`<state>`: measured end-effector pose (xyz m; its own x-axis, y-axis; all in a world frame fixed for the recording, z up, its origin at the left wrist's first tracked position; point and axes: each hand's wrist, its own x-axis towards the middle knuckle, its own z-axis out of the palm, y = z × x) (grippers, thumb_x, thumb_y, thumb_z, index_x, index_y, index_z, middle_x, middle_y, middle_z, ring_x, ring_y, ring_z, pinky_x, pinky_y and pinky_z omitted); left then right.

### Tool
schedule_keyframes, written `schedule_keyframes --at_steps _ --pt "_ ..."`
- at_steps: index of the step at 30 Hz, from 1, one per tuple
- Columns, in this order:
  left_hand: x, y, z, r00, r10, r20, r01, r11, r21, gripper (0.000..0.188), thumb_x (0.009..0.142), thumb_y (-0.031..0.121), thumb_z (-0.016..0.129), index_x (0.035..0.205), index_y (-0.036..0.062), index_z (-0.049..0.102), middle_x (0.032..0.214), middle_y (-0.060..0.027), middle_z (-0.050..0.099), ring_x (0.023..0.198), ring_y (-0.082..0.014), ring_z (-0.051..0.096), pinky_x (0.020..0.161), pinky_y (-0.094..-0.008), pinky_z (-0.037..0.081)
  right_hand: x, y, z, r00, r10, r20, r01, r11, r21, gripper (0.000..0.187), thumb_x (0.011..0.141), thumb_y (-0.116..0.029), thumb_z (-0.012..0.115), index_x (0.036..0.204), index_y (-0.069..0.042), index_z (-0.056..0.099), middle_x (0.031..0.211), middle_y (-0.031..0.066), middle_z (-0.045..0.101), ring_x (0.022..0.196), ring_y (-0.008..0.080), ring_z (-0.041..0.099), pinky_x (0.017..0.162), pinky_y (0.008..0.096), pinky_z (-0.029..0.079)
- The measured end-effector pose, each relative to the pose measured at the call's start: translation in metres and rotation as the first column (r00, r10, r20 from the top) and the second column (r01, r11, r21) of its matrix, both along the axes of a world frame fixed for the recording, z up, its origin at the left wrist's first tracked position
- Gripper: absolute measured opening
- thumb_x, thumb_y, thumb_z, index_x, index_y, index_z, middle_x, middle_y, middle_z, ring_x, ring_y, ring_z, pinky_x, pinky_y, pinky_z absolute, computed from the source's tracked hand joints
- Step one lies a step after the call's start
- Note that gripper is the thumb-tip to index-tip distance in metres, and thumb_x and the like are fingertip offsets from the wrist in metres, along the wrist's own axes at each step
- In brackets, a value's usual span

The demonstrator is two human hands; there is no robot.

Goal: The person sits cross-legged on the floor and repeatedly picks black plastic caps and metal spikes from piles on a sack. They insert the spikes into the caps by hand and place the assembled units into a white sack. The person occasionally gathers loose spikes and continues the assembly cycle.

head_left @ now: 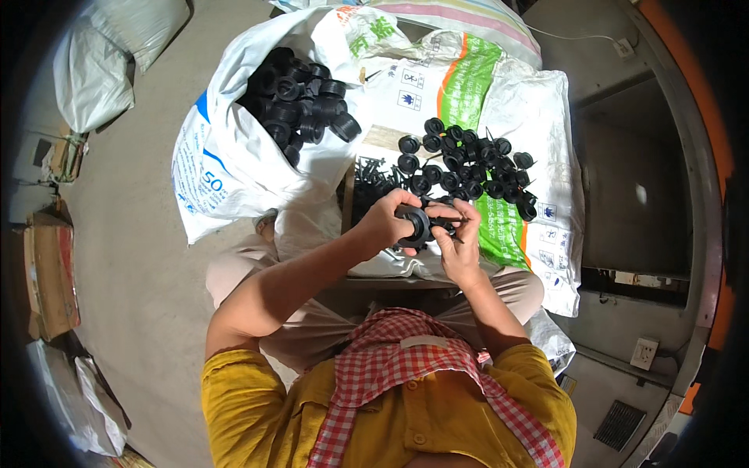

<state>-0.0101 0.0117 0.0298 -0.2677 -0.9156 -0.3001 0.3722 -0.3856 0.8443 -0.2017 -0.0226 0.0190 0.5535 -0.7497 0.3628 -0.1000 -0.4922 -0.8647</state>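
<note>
In front of my lap, my left hand (381, 221) is closed around a black plastic ring (422, 232). Close against it on the right is my right hand (463, 249), its thumb and fingers pinching a small black plastic part (446, 225) with a thin stem. Whether the two pieces touch cannot be made out. Just beyond my hands lie a heap of thin black plastic pins (373, 173) and, to its right, a pile of small round black parts (473, 165), some with stems, spread on a white, green and orange woven sack (546, 132).
At the far left, an open white sack (204, 168) holds many black ribbed plastic caps (308, 101). Cardboard boxes (51, 269) and full white bags (92, 78) line the left side. A metal cabinet (636, 179) and a wall socket (644, 352) are on the right.
</note>
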Motion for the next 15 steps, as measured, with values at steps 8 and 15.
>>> schedule_keyframes --at_steps 8,15 --pt "0.012 0.011 -0.025 0.846 -0.044 0.531 0.272 0.893 -0.360 0.049 0.081 0.013 0.064 0.124 -0.0003 0.043 0.096 -0.0141 0.063 0.080 -0.0265 0.066 0.061 -0.0391 0.054 -0.005 0.000 0.031 0.854 0.203 -0.479 -0.198 0.978 0.062 0.019 0.083 -0.005 0.067 0.098 -0.002 0.056 0.094 0.0149 0.059 0.090 0.0338 0.057 0.078 0.0386 0.047" --pt "0.030 -0.003 0.017 0.428 0.458 0.780 0.774 0.260 -0.577 0.012 0.088 0.003 0.049 0.080 0.0055 0.058 0.097 -0.0093 0.066 0.094 -0.0252 0.063 0.076 -0.0358 0.052 0.003 0.014 0.014 0.980 -0.055 0.191 -0.173 0.235 0.957 0.008 0.092 -0.013 0.056 0.095 -0.008 0.051 0.084 0.0067 0.060 0.075 0.0152 0.056 0.073 0.0303 0.047"
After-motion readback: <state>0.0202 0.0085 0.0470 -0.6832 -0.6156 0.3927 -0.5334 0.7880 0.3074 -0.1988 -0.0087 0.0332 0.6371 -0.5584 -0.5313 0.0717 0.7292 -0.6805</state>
